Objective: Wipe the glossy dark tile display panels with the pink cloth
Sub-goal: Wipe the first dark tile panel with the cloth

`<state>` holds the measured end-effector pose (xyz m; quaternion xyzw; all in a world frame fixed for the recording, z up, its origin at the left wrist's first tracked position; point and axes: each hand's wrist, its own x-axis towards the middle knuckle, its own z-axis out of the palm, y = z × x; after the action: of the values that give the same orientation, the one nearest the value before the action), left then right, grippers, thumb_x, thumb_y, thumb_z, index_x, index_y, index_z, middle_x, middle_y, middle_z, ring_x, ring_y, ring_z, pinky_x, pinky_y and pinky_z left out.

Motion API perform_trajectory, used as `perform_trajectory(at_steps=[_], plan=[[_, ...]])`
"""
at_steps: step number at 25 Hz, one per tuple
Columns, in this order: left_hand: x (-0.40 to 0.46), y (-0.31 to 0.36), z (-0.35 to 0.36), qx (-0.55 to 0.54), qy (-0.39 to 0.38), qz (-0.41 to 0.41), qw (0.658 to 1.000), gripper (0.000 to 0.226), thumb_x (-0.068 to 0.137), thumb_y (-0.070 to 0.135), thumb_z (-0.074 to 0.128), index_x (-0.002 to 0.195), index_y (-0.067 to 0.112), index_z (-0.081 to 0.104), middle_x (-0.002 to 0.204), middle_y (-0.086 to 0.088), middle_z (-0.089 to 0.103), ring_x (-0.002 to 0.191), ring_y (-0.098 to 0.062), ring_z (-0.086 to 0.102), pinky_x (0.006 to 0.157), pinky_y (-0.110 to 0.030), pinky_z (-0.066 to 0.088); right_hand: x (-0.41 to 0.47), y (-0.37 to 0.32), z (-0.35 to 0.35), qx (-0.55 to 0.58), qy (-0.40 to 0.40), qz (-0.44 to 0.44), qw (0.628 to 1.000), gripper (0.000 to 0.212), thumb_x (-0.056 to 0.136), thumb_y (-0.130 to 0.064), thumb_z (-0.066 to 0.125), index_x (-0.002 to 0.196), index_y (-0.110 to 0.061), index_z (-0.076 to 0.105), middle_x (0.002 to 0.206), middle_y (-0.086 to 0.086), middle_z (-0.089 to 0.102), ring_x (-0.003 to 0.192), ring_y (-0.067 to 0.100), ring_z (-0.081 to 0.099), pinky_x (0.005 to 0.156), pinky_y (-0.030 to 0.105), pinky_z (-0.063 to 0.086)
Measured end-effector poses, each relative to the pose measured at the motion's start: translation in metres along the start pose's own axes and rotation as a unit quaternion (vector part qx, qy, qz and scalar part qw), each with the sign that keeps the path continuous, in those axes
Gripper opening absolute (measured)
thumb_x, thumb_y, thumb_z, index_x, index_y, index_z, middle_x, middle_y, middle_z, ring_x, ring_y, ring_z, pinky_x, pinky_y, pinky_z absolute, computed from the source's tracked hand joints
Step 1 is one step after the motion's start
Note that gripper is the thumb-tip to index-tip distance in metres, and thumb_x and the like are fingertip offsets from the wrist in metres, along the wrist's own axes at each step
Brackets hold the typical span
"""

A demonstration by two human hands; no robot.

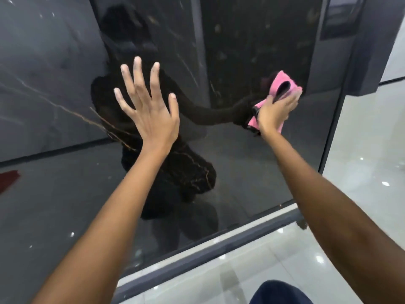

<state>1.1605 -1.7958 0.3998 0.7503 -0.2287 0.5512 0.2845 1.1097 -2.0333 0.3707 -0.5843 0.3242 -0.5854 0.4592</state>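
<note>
Head view shows us both bare arms reaching forward to one glossy dark tile panel (252,163) standing upright in a grey frame (210,251) above a pale polished floor (361,172).

We record the left hand (149,110) with fingers straight and spread wide, holding nothing. Whether its palm rests on the glass-like face or hovers just off it we cannot tell.

We record the right hand (276,113) pressing the pink cloth (285,84) against the panel near its right edge. The cloth is bunched, part of it sticking out above the fingers and part below the wrist. The fingers lie over the cloth; we cannot tell whether they curl round it or lie flat on it.

Our judgement of the step: wiping is under way on the right portion of this panel. To do it well, we would flatten the cloth so more of it bears on the surface, keep even pressure, and work in overlapping passes from the edge inward. The surface mirrors everything, so smears would show plainly; a bare left palm on it risks fresh prints, which would need a pass afterwards. Pale specks low on the panel, near the frame, may be dust or reflected lights; we cannot say which.

Containers: we see none in view, and so nothing held in any.
</note>
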Motion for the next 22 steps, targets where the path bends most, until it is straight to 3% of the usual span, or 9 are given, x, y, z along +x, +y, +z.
perform_trajectory(at_steps=[2, 5, 7, 9, 12, 16, 18, 20, 22], plan=[[0.041, 0.008, -0.009, 0.017, -0.001, -0.005, 1.000, 0.065, 0.090, 0.029, 0.047, 0.152, 0.020, 0.029, 0.161, -0.013, 0.016, 0.148, -0.038, 0.009, 0.116, -0.058, 0.004, -0.044, -0.029, 0.013, -0.041, -0.113, -0.153, 0.981, 0.080, 0.085, -0.003, 0.056, 0.150, 0.004, 0.011, 0.159, 0.022, 0.004, 0.147, 0.039, 0.000, 0.119, 0.050, 0.006], [0.078, 0.009, -0.016, 0.047, -0.023, -0.009, 0.999, 0.069, 0.092, 0.036, 0.043, 0.155, 0.023, 0.018, 0.163, -0.010, 0.006, 0.149, -0.038, 0.001, 0.116, -0.060, 0.002, -0.053, -0.037, 0.014, -0.184, -0.291, -0.459, 0.819, 0.096, 0.072, 0.002, 0.065, 0.153, -0.003, 0.013, 0.160, 0.018, 0.000, 0.147, 0.038, -0.003, 0.118, 0.044, -0.001], [0.086, 0.004, -0.016, 0.045, -0.051, -0.010, 0.998, 0.069, 0.094, 0.037, 0.043, 0.155, 0.023, 0.016, 0.164, -0.007, 0.000, 0.149, -0.036, -0.005, 0.116, -0.061, 0.001, 0.022, -0.059, -0.001, -0.162, -0.230, -0.377, 0.882, 0.081, 0.085, -0.007, 0.058, 0.154, -0.007, 0.015, 0.160, 0.019, 0.003, 0.145, 0.038, 0.015, 0.121, 0.039, 0.008], [0.088, -0.001, -0.016, 0.043, -0.058, -0.001, 0.997, 0.067, 0.095, 0.036, 0.045, 0.155, 0.021, 0.018, 0.164, -0.006, -0.001, 0.149, -0.034, -0.007, 0.115, -0.060, 0.000, 0.076, -0.090, -0.022, -0.117, -0.116, -0.154, 0.974, 0.069, 0.095, -0.016, 0.050, 0.154, -0.008, 0.013, 0.159, 0.020, 0.004, 0.142, 0.039, 0.022, 0.116, 0.046, 0.024], [0.090, -0.009, -0.015, 0.044, -0.032, 0.023, 0.998, 0.065, 0.096, 0.035, 0.042, 0.155, 0.020, 0.018, 0.164, -0.007, 0.002, 0.150, -0.033, -0.004, 0.116, -0.058, 0.001, 0.018, -0.124, -0.004, -0.115, -0.125, -0.156, 0.973, 0.075, 0.086, -0.005, 0.056, 0.151, -0.002, 0.019, 0.154, 0.028, 0.017, 0.141, 0.043, 0.020, 0.115, 0.051, 0.024], [0.092, -0.021, -0.004, 0.084, -0.022, 0.043, 0.995, 0.064, 0.100, 0.041, 0.032, 0.157, 0.020, 0.010, 0.164, -0.008, 0.001, 0.150, -0.033, -0.001, 0.117, -0.059, 0.006, -0.051, -0.120, 0.008, -0.233, -0.298, -0.538, 0.754, 0.098, 0.074, 0.002, 0.065, 0.154, -0.012, 0.010, 0.160, 0.020, 0.006, 0.146, 0.040, 0.011, 0.116, 0.047, 0.019], [0.092, -0.026, -0.002, 0.084, -0.021, 0.052, 0.995, 0.063, 0.100, 0.044, 0.026, 0.157, 0.022, 0.009, 0.164, -0.007, 0.000, 0.150, -0.032, -0.003, 0.117, -0.057, 0.003, 0.007, -0.136, -0.003, -0.207, -0.228, -0.419, 0.854, 0.088, 0.076, 0.000, 0.061, 0.153, -0.010, 0.019, 0.153, 0.025, 0.021, 0.130, 0.042, 0.040, 0.099, 0.049, 0.042], [0.092, -0.026, -0.003, 0.086, -0.023, 0.055, 0.995, 0.063, 0.099, 0.046, 0.023, 0.157, 0.023, 0.009, 0.164, -0.006, -0.001, 0.150, -0.031, -0.004, 0.117, -0.055, 0.002, 0.063, -0.158, -0.020, -0.205, -0.132, -0.160, 0.957, 0.077, 0.087, -0.011, 0.056, 0.151, -0.009, 0.015, 0.153, 0.025, 0.019, 0.127, 0.042, 0.044, 0.103, 0.045, 0.040], [0.093, -0.020, -0.003, 0.077, -0.018, 0.052, 0.995, 0.063, 0.098, 0.044, 0.025, 0.156, 0.022, 0.015, 0.164, -0.006, 0.004, 0.150, -0.031, 0.000, 0.117, -0.056, 0.004, 0.055, -0.170, -0.014, -0.216, -0.106, -0.095, 0.966, 0.075, 0.091, -0.012, 0.055, 0.152, -0.003, 0.012, 0.158, 0.024, 0.006, 0.138, 0.043, 0.029, 0.114, 0.044, 0.026]])
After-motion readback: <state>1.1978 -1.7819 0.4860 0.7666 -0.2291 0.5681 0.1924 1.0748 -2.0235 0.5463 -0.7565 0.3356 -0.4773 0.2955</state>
